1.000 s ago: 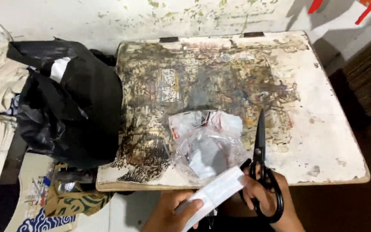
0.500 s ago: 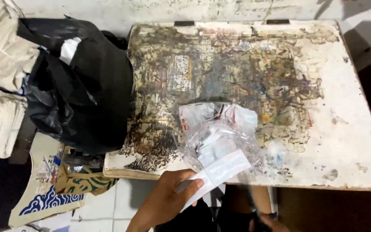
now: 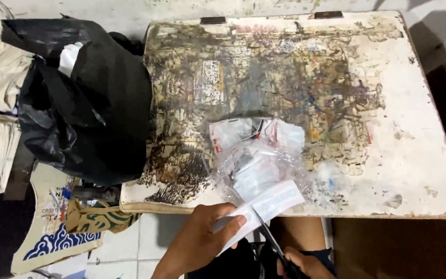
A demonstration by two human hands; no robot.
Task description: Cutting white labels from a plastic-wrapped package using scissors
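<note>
White paper strip point(image 3: 264, 209) pinched in left hand point(image 3: 202, 243); scissors point(image 3: 277, 250) in right hand point(image 3: 305, 266) cutting it.

1. Low white table point(image 3: 419, 155): worn top, heavily stained with dark ink and glue marks toward the left and centre.
2. Clear plastic bag point(image 3: 259, 155) of white paper slips: lies crumpled near the front edge.
3. Black plastic bag point(image 3: 99, 113): bulky, overlaps the table's left edge.

The scissors point(image 3: 273, 243) now cut into the paper strip point(image 3: 264, 207).
</note>
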